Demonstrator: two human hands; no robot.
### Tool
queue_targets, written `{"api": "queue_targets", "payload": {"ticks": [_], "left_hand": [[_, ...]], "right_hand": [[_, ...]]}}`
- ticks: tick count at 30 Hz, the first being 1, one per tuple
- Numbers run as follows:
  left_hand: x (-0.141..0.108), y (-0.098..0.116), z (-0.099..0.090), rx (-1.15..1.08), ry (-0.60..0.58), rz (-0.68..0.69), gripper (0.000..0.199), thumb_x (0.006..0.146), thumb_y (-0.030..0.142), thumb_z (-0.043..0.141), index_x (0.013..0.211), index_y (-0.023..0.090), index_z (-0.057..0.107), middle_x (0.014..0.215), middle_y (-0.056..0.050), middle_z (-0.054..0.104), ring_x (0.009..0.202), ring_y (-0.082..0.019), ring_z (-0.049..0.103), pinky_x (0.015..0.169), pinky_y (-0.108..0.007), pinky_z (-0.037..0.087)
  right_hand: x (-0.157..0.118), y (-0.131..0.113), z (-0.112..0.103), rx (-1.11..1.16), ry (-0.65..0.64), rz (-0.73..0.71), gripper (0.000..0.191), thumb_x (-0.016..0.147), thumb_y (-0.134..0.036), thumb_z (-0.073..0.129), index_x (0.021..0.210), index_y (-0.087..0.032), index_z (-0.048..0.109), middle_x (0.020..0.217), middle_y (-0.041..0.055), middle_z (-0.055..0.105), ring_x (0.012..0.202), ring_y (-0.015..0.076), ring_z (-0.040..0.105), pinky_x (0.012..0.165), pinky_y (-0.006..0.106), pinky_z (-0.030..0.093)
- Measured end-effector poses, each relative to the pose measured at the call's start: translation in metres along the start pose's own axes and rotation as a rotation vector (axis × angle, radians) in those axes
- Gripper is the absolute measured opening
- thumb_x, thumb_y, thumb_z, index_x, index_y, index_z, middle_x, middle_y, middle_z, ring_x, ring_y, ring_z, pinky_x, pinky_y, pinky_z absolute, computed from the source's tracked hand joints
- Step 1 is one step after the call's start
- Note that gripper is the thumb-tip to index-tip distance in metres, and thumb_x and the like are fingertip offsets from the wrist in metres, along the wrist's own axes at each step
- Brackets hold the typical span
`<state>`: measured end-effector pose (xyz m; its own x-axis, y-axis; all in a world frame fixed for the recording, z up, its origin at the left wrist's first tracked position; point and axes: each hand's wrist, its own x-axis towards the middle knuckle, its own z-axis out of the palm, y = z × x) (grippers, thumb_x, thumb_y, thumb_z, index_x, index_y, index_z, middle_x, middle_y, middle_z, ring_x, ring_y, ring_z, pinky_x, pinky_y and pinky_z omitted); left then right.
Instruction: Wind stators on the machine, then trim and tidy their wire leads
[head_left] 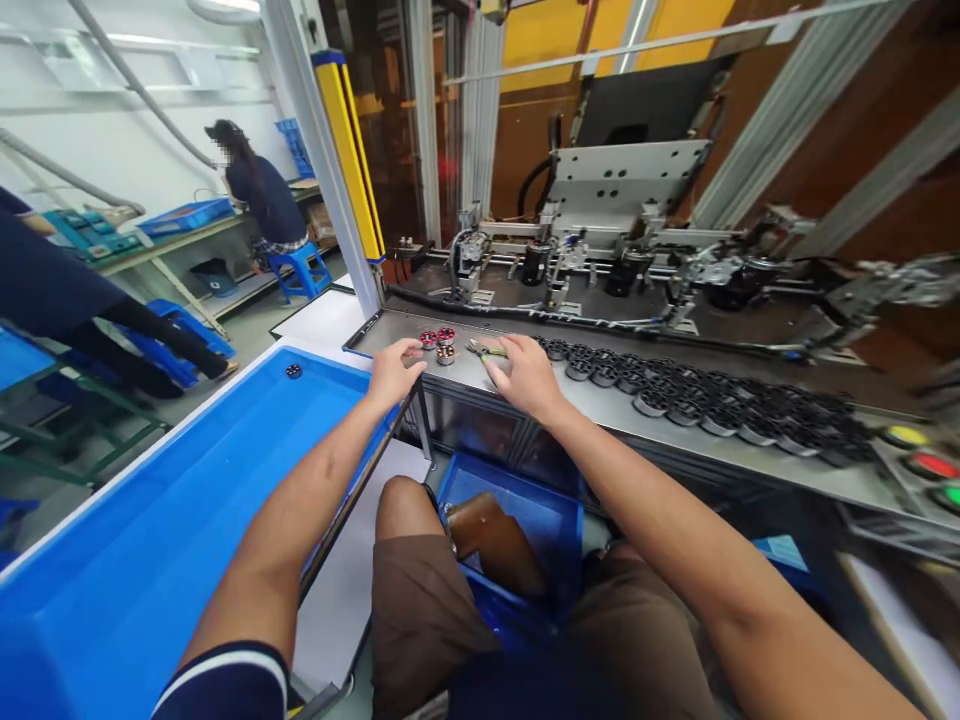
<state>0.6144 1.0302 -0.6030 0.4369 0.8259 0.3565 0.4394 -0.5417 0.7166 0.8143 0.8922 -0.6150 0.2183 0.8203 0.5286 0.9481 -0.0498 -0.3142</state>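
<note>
My left hand (395,374) is at the left end of the metal ledge (469,377), thumb and fingers apart, close to a small group of round parts with red and copper-coloured windings (445,353). Nothing shows between its fingers. To the right, my right hand (523,376) rests by green-handled pliers (486,349); its thumb and fingers are spread around the handles, and whether they touch is hard to see. Rows of black ring-shaped parts (651,400) stand on the ledge to the right of that hand.
A blue tray (187,480) with one small dark part (293,371) lies at the left. Machine fixtures (555,265) stand behind the ledge. Coloured buttons (930,464) are at far right. A blue bin (551,500) sits below. Two people are at the left, one seated (266,195).
</note>
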Motion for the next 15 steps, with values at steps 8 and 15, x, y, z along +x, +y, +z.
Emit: {"api": "queue_targets", "payload": {"ticks": [8,15], "left_hand": [[0.012,0.018,0.04,-0.019,0.026,-0.119,0.069,0.059,0.009,0.08,0.125,0.018,0.06,0.096,-0.005,0.076,0.091,-0.021,0.071,0.09,-0.035,0.055],[-0.007,0.041,0.04,-0.105,0.147,-0.093,0.067,0.065,0.016,0.079,0.128,0.019,0.055,0.106,-0.008,0.073,0.106,-0.024,0.068,0.103,-0.043,0.049]], "right_hand": [[-0.163,-0.051,-0.012,0.277,-0.023,-0.196,0.026,0.094,-0.022,0.052,0.116,-0.018,0.066,0.109,0.0133,0.072,0.104,0.0237,0.068,0.093,0.04,0.058],[-0.277,-0.039,0.026,0.336,-0.18,0.006,0.019,0.081,-0.011,0.051,0.078,-0.017,0.069,0.074,0.009,0.071,0.068,0.0204,0.071,0.067,0.029,0.06]]}}
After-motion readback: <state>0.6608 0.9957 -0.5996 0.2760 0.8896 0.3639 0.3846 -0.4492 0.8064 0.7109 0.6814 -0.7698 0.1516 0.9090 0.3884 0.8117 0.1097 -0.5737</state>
